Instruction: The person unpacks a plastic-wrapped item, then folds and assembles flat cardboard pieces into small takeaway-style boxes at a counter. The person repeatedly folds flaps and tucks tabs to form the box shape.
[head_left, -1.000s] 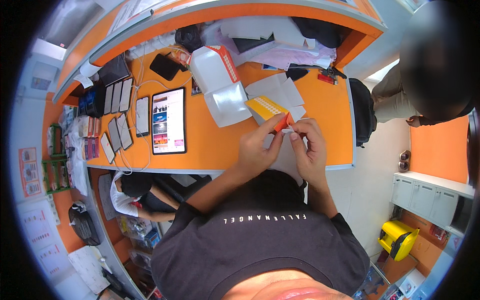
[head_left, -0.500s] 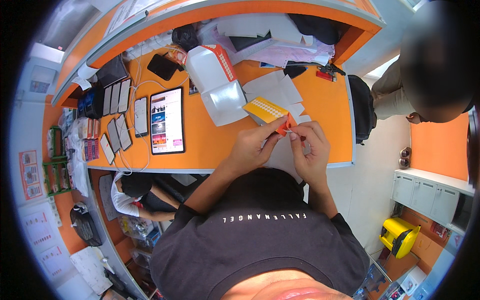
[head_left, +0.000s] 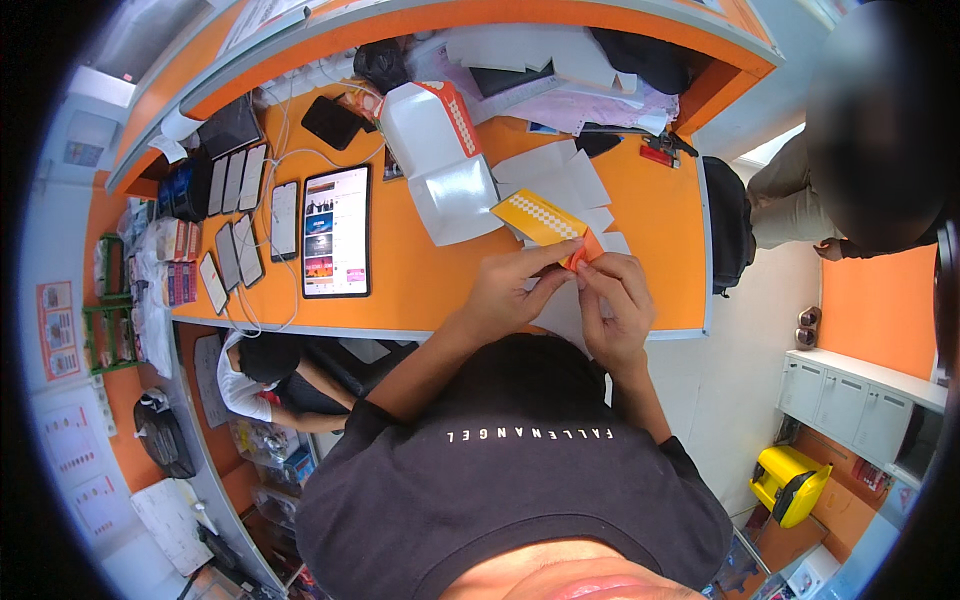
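"Which step is in hand?"

"Folding, I'd judge. The left hand (head_left: 503, 292) grips the yellow-and-orange carton (head_left: 540, 217) between thumb and fingers; the right hand (head_left: 620, 305) pinches its orange end flap (head_left: 593, 246)."

"Where is it held?"

"Above the counter (head_left: 430, 285), near the front edge, toward the right corner."

"And the next move?"

"It probably calls for a steady left grip and light right fingertips, so the thin card doesn't crease."

"What's on the surface?"

"An open white box (head_left: 450, 205) and loose white card (head_left: 560, 175) lie toward the back edge, a lit tablet (head_left: 337, 235) left of them, phones (head_left: 234, 182) toward the left edge."

"The room?"

"A seated person (head_left: 230, 372) below the front edge, a standing person (head_left: 780, 215) past the right edge, grey lockers (head_left: 845, 402) and a yellow container (head_left: 790, 485)."
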